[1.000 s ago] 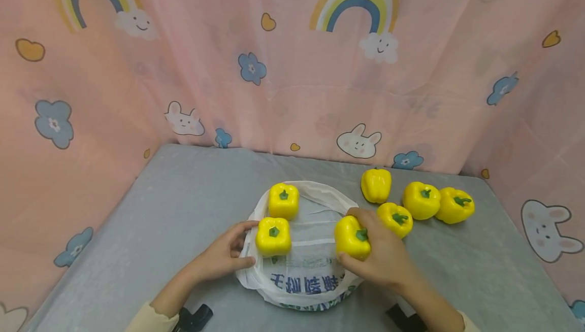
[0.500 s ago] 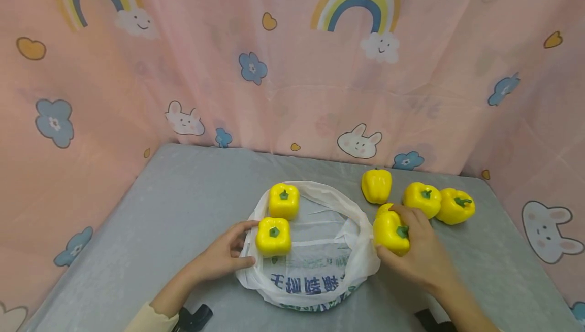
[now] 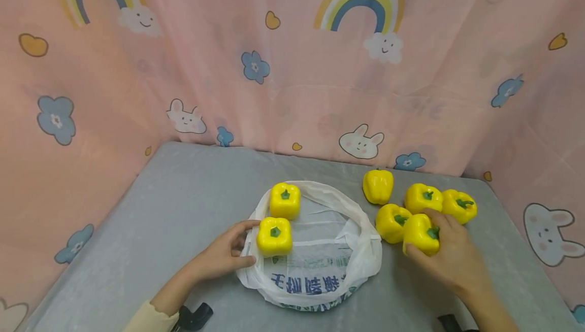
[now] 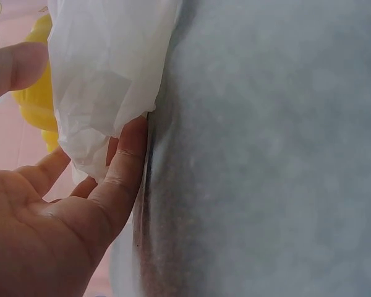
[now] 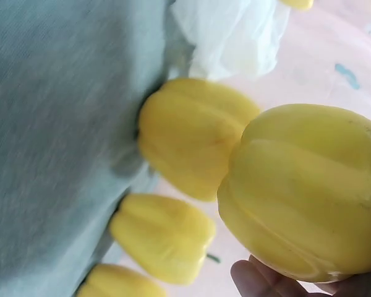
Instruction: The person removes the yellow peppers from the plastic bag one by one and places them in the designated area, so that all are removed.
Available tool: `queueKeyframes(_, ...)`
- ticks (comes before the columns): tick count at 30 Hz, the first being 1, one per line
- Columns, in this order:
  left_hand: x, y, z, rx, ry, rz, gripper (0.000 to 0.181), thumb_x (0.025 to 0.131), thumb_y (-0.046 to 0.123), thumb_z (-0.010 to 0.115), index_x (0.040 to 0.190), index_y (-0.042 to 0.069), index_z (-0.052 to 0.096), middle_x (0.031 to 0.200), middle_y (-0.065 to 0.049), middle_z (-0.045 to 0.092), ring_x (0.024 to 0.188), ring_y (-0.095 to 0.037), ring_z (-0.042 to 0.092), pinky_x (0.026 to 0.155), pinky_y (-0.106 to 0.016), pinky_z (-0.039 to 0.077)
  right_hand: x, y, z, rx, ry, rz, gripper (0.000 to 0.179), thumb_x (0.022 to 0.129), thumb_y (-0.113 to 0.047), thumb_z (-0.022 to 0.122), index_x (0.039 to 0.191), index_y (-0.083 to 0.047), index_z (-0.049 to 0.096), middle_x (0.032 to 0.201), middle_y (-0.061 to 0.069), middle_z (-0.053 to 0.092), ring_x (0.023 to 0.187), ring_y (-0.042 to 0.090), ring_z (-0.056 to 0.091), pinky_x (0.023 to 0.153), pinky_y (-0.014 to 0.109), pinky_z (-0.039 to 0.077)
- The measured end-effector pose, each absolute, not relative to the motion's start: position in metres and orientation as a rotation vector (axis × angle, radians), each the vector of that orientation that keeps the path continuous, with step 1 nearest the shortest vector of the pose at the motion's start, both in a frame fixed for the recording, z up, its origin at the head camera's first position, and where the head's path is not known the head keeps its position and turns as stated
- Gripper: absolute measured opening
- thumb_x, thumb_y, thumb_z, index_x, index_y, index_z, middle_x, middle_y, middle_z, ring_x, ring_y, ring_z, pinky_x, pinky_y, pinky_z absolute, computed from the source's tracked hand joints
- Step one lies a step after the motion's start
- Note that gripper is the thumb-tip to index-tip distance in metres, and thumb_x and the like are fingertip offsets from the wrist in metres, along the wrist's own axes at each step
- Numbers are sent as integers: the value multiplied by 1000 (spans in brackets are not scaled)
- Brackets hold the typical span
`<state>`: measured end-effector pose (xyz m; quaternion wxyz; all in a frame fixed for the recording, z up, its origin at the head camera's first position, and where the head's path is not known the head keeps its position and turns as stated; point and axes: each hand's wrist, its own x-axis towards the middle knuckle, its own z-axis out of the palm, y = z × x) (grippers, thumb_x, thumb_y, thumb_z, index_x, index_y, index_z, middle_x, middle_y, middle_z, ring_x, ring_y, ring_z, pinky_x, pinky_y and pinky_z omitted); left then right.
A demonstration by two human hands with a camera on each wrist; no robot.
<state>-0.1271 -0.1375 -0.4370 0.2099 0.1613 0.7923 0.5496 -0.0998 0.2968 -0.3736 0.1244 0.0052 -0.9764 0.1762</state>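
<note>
My right hand (image 3: 450, 253) grips a yellow bell pepper (image 3: 419, 234) with a green stem, to the right of the bag. In the right wrist view this pepper (image 5: 309, 192) is large and close, with fingertips beneath it. A white plastic bag (image 3: 369, 258) with blue printing stands with its mouth spread wide. My left hand (image 3: 223, 253) holds the bag's left side, thumb over the rim and fingers against the outside; the left wrist view shows the bag's folds (image 4: 105, 80) between them. Two bell peppers (image 3: 285, 200) (image 3: 274, 236) sit upright at the bag's left side, within its rim.
Several more yellow bell peppers (image 3: 378, 186) lie in a cluster on the grey cloth-covered table (image 3: 192, 179), right of the bag. A pink patterned curtain (image 3: 292, 113) encloses the back and sides. A black object (image 3: 196, 317) lies by the left forearm.
My right hand has moved rightward with its bell pepper, from over the bag's right rim to beside the cluster. The bag's right rim has spread outward. My left hand stays put.
</note>
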Motion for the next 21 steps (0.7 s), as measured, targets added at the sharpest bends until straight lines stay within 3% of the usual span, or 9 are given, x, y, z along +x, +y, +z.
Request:
queueKeyframes(12, -127, -137, -437, 439, 2226, 1511, 74, 85, 16, 71, 148, 15, 32, 129, -21, 54, 99, -23, 65, 72, -28, 58, -109, 320, -383, -41, -2896, 496, 75, 75, -40, 73, 128, 6, 46, 119, 31, 48, 92, 42, 50, 71, 58, 46)
queueKeyframes(21, -127, -137, -436, 441, 2219, 1514, 75, 85, 16, 71, 148, 15, 32, 125, -21, 56, 96, -22, 66, 71, -28, 58, -115, 332, -391, -122, -2938, 540, 76, 77, -41, 73, 134, 1, 42, 126, 33, 36, 95, 47, 47, 73, 62, 44)
